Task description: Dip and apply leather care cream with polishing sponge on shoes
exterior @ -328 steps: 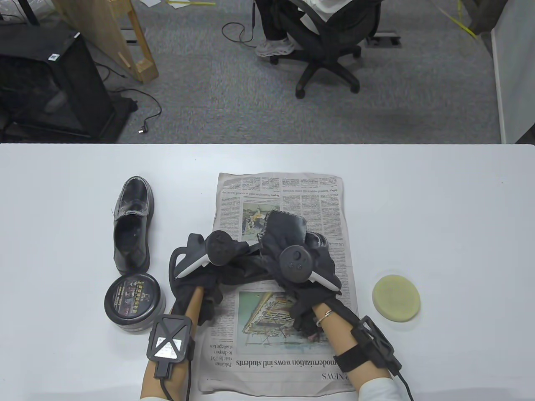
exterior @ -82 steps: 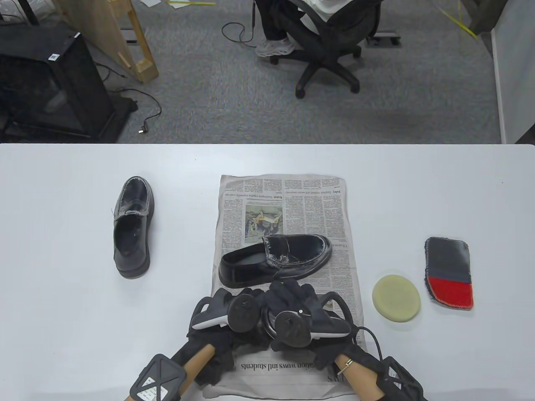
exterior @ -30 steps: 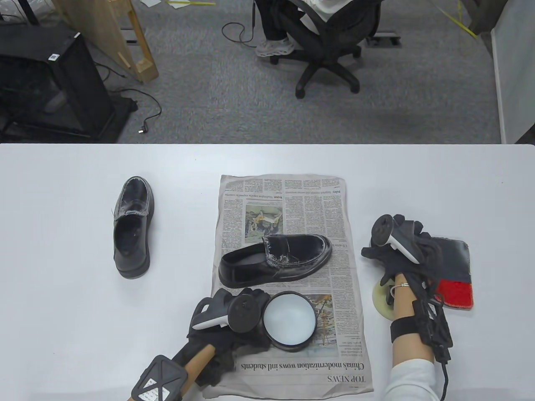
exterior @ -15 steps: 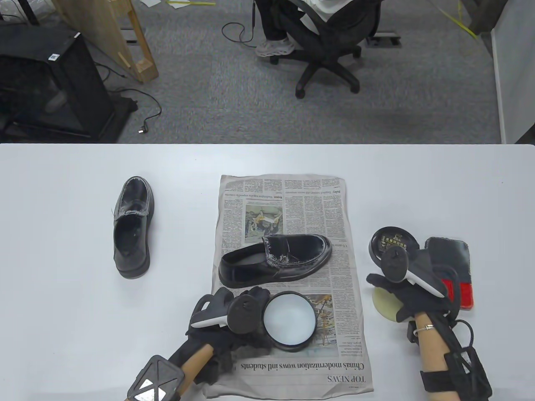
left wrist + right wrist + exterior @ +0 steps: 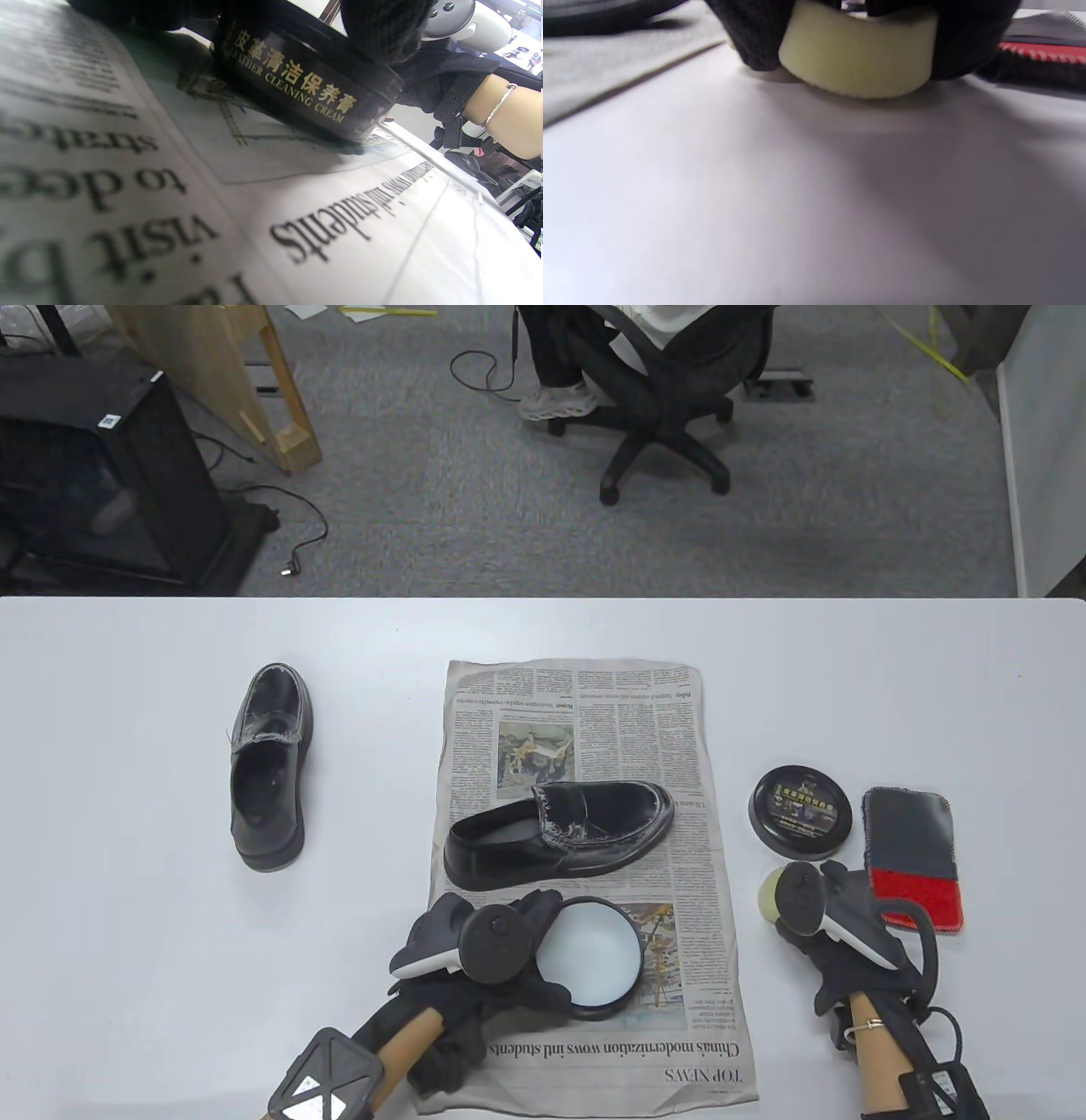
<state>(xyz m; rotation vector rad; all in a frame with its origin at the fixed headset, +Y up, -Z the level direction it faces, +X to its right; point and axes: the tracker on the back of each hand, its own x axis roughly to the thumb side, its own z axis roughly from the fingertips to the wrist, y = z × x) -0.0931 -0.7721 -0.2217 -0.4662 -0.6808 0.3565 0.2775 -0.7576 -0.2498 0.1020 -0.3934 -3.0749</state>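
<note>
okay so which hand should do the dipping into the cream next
The right hand: it already grips the sponge, beside the newspaper. The left hand holds the open cream jar steady on the newspaper, so it should stay there.

The left hand (image 5: 475,937) rests at the near-left side of the cream jar (image 5: 591,954), its gloved fingers (image 5: 384,29) curled against the jar wall. The right hand (image 5: 836,916) is to the right of the jar, fingers (image 5: 755,34) gripping the sponge (image 5: 857,53) from both sides. Both forearms enter from the near edge.
</note>
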